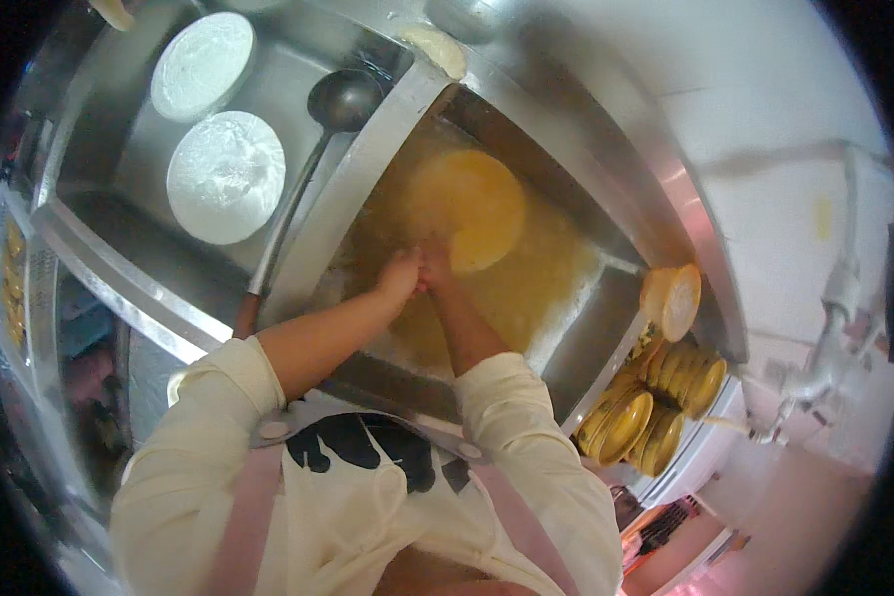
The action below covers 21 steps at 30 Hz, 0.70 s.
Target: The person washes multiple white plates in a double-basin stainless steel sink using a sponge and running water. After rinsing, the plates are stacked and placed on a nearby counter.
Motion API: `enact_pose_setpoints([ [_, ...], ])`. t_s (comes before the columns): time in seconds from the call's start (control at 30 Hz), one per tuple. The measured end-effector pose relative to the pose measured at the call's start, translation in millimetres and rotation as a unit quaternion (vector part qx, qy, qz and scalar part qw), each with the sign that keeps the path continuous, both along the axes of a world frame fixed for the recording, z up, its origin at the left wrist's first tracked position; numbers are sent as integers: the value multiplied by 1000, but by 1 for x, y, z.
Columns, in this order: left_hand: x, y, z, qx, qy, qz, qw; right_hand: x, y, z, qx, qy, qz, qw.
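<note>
A metal sink basin (611, 298) lies before me, with cloudy brownish-yellow water (521, 305) in it. My left hand (401, 277) has its fingers curled and meets my right hand (437, 262) over the basin's middle. The fingers of my right hand blur into the water and are partly hidden. Just beyond them is a round, pale yellow, plate-like object (484, 205), apparently under the water. My right hand overlaps or adjoins its near edge; whether it touches it is unclear. Whether either hand holds anything small cannot be made out.
In the left basin lie two round white objects (227, 179) (205, 67). A long-handled metal ladle (346, 100) leans along the divider (350, 186). A sponge-like block (670, 302) sits on the right rim, near stacked yellow dishes (626, 425). A faucet-like fixture (827, 357) is at far right.
</note>
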<state>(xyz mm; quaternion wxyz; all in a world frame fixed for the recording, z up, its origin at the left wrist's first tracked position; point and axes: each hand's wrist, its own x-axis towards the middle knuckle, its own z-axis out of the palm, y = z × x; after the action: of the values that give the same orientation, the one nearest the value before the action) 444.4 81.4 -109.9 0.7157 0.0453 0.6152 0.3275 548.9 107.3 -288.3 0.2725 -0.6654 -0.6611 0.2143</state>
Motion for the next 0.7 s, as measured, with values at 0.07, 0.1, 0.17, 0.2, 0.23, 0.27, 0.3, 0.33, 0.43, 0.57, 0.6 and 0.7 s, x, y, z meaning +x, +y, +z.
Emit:
enact_pose_setpoints([
  [0.07, 3, 0, -47, -139, 19, 33, 990, -2, 47, 51, -91, -148, 311, 934],
  [0.1, 11, 3, -61, -113, 22, 6, 993, 19, 75, 54, -191, -186, 279, 922],
  [0.17, 18, 2, -87, -69, 34, -41, 996, 44, 106, 68, -196, -264, 280, 902],
  [0.2, 21, 2, -96, -38, 70, -67, 995, 56, 108, 72, -155, -281, 265, 909],
  [0.23, 20, 4, -102, -3, 106, -97, 990, 69, 101, 74, -105, -286, 244, 921],
  [0.27, 18, 4, -108, 30, 141, -127, 981, 78, 83, 74, -58, -288, 228, 928],
  [0.3, 15, 7, -109, 24, 118, -97, 988, 84, 60, 72, -38, -277, 211, 937],
  [0.33, 13, 8, -109, 18, 92, -71, 993, 85, 34, 62, -47, -257, 196, 945],
  [0.43, 13, -11, -169, 154, 292, -155, 931, 38, 13, 41, -97, -101, 169, 976],
  [0.57, 25, -6, -170, 90, 277, -123, 949, 24, 103, 59, -66, -246, 259, 932],
  [0.6, 22, -1, -154, 42, 246, -126, 960, 33, 120, 70, -57, -302, 257, 916],
  [0.7, 3, 22, -95, -50, 201, -230, 951, 62, 110, 91, 25, -320, 188, 928],
])
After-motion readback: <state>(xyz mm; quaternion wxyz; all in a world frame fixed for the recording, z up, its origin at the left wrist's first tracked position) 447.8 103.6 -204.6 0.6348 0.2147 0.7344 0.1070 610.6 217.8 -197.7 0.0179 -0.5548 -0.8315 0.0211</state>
